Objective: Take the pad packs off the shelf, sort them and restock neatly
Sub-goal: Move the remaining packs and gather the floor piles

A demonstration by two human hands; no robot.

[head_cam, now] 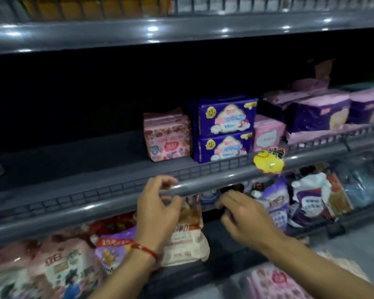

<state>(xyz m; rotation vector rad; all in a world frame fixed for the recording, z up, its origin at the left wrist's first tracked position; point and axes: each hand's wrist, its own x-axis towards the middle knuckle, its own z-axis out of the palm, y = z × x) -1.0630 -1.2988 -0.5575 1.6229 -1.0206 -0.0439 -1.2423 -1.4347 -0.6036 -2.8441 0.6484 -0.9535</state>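
On the middle shelf [73,167] stand a pink patterned pad pack [167,137], two stacked dark purple packs [224,130] and a small pink pack [268,135]. More purple and pink packs [317,117] lie to the right. My left hand [158,210], with a red wrist string, hovers at the shelf's front rail [95,208], fingers loosely curled and holding nothing. It is in front of a white and orange pack [188,240] on the shelf below. My right hand [244,216] is blurred just under the rail, fingers loosely bent and holding nothing.
The left half of the middle shelf is bare. A yellow price tag [268,161] hangs on the rail. The lower shelf holds a jumble of packs, purple [112,247] at left and white and purple [276,203] at right. A pink pack [276,281] lies at the bottom right.
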